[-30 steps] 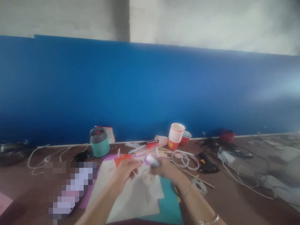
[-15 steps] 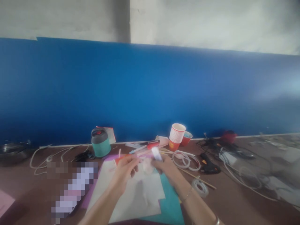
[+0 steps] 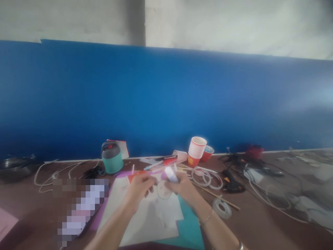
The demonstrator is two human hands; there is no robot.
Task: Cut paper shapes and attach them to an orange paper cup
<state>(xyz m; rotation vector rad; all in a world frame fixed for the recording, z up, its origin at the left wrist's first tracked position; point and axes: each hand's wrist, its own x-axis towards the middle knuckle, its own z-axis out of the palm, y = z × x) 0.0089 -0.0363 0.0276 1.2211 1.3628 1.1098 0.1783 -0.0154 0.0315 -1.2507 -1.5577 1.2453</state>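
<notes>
A thin white disc [image 3: 164,190] sits between my hands, above a sheet of white paper [image 3: 140,225]. My right hand [image 3: 182,184] is closed, with its thumb on the disc's right side. From the same hand juts a short white object [image 3: 171,174] with a rounded end, whose kind I cannot make out. My left hand [image 3: 140,187] has its thumb and forefinger pinched together at the disc's upper left. Whatever lies between those fingertips is too small to name. Beneath the white paper lie teal [image 3: 191,227] and purple [image 3: 100,215] sheets.
Stacked paper cups [image 3: 197,151] stand behind my hands, near a teal-and-grey flask [image 3: 112,158]. To the right are a clear tape roll [image 3: 221,208], coiled white tubing [image 3: 201,177], a wooden stick [image 3: 221,199] and a black glue gun [image 3: 232,182] among cables. A blue panel [image 3: 166,100] rises behind the table.
The white disc has turned to face me more and shows more clearly. The white object in my right hand has tilted and moved slightly left. My left hand has barely shifted.
</notes>
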